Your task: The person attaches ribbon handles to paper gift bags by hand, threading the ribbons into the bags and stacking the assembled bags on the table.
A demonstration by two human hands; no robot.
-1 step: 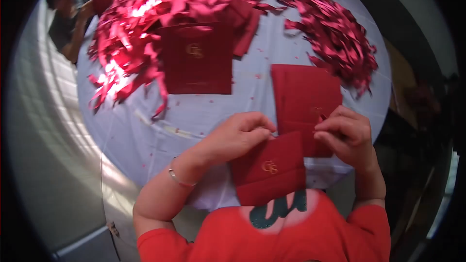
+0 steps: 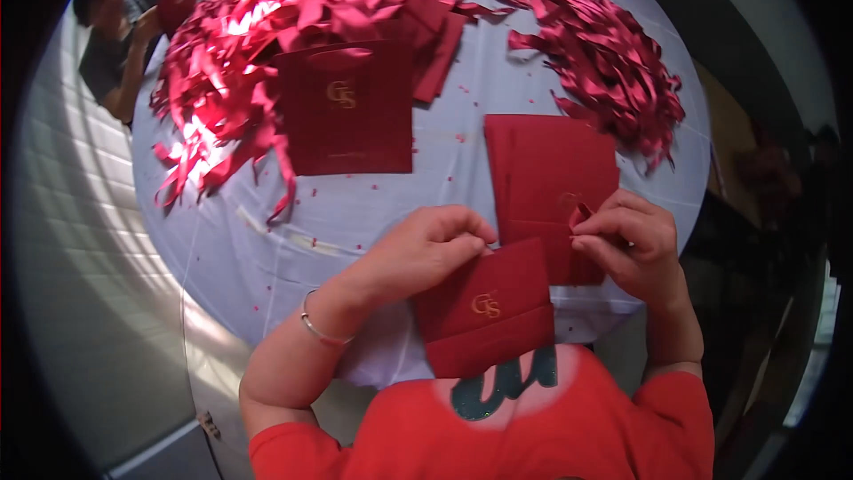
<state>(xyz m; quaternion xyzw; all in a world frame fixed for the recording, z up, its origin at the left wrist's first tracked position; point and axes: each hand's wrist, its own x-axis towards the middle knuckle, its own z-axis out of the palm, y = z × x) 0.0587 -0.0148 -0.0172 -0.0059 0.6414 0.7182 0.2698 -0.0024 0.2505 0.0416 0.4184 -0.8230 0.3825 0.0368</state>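
Note:
My left hand (image 2: 437,244) pinches the top edge of a dark red paper bag (image 2: 484,311) with a gold emblem, which hangs tilted at the table's near edge against my shirt. My right hand (image 2: 633,236) is closed, thumb against forefinger, on a short curl of red ribbon (image 2: 579,214). Behind that hand lies a stack of flat red paper bags (image 2: 555,156), partly covered by my fingers and the held bag. Whether the ribbon runs to the bag I cannot tell.
Heaps of loose red ribbons (image 2: 613,62) cover the far side of the round, white-clothed table (image 2: 453,160). A finished-looking red bag with a ribbon handle (image 2: 346,138) lies left of centre. At the far left sits another person (image 2: 115,44) holding something red.
The whole scene has shifted slightly left in the picture. Both hands keep their grips, and the ribbon curl at my right fingertips shows a little more.

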